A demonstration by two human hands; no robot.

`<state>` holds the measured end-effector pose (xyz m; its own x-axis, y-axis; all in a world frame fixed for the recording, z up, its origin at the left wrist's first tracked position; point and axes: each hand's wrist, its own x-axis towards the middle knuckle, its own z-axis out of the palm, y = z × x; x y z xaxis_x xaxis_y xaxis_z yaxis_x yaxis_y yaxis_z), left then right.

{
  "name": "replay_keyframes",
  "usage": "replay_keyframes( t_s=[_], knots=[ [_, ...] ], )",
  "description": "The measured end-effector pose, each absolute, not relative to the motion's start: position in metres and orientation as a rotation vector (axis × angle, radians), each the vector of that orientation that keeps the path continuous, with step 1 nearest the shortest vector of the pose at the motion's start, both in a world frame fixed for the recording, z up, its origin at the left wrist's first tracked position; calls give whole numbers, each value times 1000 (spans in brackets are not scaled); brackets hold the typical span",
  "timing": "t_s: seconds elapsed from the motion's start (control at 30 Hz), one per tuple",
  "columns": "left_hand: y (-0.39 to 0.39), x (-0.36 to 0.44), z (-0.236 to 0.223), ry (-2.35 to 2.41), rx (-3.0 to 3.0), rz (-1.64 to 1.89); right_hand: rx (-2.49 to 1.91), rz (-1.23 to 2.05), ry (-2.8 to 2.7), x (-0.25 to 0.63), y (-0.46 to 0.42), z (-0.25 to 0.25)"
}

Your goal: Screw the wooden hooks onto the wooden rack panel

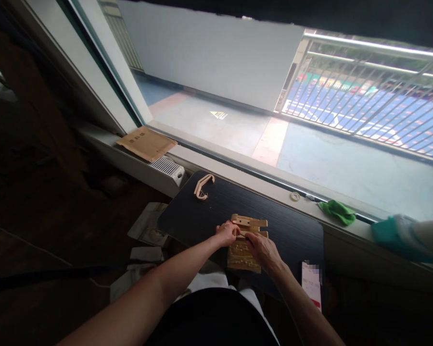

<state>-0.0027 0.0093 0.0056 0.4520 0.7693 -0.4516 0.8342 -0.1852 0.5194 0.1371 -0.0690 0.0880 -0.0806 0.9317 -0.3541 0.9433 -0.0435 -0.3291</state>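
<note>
On the dark table point(274, 223) in front of me is a yellowish wooden block point(243, 258) with carved-looking or uneven markings. Two pale wooden bars lie across its far end; the farther wooden bar point(250, 222) has small dark holes. My left hand point(226, 233) is closed on the left end of the nearer wooden bar point(263, 234). My right hand point(262, 249) comes in from the right, fingers closed together over that same bar. A thin dark thing seems to show at its fingertips, too small to name. Farther left lies a bent, C-shaped wooden piece point(198, 186).
A phone point(311, 284) lies at the table's right edge. Along the window ledge are a roll of tape point(295, 196), a green cloth point(337, 212) and a teal item point(389, 235). A brown envelope point(147, 143) rests on the radiator point(168, 168) at left.
</note>
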Motion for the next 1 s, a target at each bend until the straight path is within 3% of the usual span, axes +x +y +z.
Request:
replay_keyframes(
  t_s=[1.0],
  knots=[
    [8, -3, 13, 1349, 1958, -115, 1971, -784, 2163, 140, -56, 88]
  ],
)
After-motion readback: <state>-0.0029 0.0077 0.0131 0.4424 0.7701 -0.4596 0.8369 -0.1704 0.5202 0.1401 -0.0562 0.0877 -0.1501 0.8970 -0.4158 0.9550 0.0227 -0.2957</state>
